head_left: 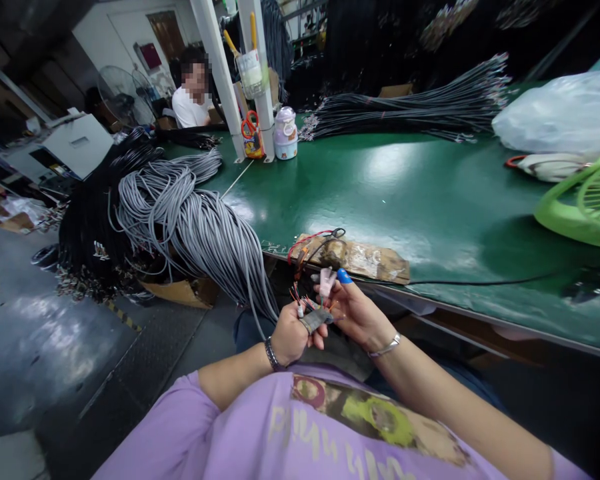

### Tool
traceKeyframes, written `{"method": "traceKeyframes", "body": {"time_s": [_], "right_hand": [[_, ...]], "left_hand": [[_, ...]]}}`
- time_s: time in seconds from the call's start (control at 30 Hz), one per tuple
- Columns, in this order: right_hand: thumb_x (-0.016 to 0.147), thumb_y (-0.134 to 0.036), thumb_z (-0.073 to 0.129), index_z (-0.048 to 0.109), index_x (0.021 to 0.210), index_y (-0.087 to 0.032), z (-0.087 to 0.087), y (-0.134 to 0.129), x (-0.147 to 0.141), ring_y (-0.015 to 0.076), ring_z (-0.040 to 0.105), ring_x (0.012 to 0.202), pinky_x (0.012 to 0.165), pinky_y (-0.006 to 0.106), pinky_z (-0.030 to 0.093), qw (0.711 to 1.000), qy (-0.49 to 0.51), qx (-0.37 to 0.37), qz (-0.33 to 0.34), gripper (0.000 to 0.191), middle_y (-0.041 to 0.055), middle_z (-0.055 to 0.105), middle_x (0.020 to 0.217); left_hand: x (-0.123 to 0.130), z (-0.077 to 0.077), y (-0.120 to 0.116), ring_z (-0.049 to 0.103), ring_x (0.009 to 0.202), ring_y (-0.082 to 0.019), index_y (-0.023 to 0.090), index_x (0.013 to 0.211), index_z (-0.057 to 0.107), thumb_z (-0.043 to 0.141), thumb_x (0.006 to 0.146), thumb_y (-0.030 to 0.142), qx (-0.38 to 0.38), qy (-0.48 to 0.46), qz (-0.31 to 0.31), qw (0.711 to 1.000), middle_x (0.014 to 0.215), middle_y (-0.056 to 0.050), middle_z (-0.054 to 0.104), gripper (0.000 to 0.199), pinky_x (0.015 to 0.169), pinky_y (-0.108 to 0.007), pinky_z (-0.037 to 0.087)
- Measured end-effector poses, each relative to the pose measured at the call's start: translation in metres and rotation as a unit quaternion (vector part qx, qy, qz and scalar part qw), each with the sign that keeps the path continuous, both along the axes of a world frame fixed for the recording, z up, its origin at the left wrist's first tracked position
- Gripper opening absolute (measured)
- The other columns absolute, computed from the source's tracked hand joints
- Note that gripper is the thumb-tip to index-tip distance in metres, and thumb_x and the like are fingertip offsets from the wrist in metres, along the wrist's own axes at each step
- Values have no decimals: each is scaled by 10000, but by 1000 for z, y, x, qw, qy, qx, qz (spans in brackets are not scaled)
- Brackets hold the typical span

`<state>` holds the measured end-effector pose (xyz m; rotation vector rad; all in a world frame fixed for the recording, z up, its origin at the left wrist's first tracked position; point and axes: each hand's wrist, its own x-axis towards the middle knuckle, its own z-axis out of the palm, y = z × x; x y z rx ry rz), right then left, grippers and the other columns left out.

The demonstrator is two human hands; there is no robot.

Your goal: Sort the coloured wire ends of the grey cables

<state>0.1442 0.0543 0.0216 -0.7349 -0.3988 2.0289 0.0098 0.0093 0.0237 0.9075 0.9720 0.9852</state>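
Note:
My left hand [289,335] is closed around a bundle of thin coloured wires [307,305] whose ends fan out above the fist. A grey wrapped piece [316,321] lies across its fingers; whether that is cable jacket or a covered finger, I cannot tell. Close beside it, my right hand [357,313] has its fingers bent together at a few of the thin wires. One right fingertip wears a blue cover, and another finger has a pale pinkish wrap. Just beyond both hands, a tape-covered cardboard strip [375,260] with red and black leads lies at the bench edge.
A thick heap of grey cables [195,213] hangs over the bench at left, beside black cables [90,220]. The green bench [380,180] carries a long black cable bundle [405,110], a lilac cup [286,133], a plastic bag [560,113] and a green fan [580,203]. A person [190,100] sits behind.

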Motion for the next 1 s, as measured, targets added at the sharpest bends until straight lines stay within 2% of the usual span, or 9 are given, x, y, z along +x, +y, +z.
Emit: {"method": "traceKeyframes", "body": {"time_s": [0.23, 0.33, 0.47, 0.57, 0.77, 1.0], "right_hand": [[759, -546, 675, 650, 826, -204, 3, 0, 6, 110, 560, 629, 573, 230, 461, 999, -26, 26, 24, 349, 8, 658, 770], [720, -564, 700, 637, 810, -181, 6, -8, 9, 119, 554, 607, 580, 252, 443, 992, -64, 73, 79, 398, 20, 644, 745], [717, -438, 745, 582, 797, -168, 10, -19, 12, 147, 582, 603, 605, 280, 408, 972, -129, 148, 128, 325, 15, 624, 680], [720, -405, 744, 583, 824, -165, 10, -23, 11, 147, 576, 604, 602, 276, 382, 962, -177, 172, 119, 307, 15, 628, 651], [613, -439, 815, 630, 747, -157, 8, -23, 7, 118, 499, 600, 594, 270, 370, 950, -261, 167, 46, 363, 8, 616, 671], [600, -397, 834, 658, 702, -152, 4, -26, 5, 99, 449, 575, 542, 241, 338, 950, -270, 158, 9, 319, -2, 588, 635]], "left_hand": [[-1, 0, -4, 503, 329, -66, 144, 744, 549, 703, 702, 506, -4, -14, 12, 1000, 531, 27, 590, 395, 294, -157, 247], [-2, -4, -4, 504, 330, -67, 141, 793, 562, 701, 708, 498, -11, -12, 20, 1000, 530, 31, 588, 392, 294, -154, 244], [-4, -9, -4, 498, 328, -66, 150, 738, 526, 693, 709, 511, -10, -1, 31, 999, 524, 31, 581, 400, 295, -155, 241], [-5, -11, -5, 498, 333, -64, 159, 713, 499, 688, 706, 529, -5, 13, 29, 999, 528, 33, 580, 416, 301, -156, 248], [-6, -12, -6, 502, 338, -67, 173, 742, 473, 687, 686, 563, -19, 20, 46, 999, 529, 43, 578, 449, 305, -154, 256], [-4, -12, -6, 508, 337, -73, 178, 752, 466, 695, 677, 547, -21, 11, 81, 996, 529, 45, 581, 440, 295, -153, 244]]}}
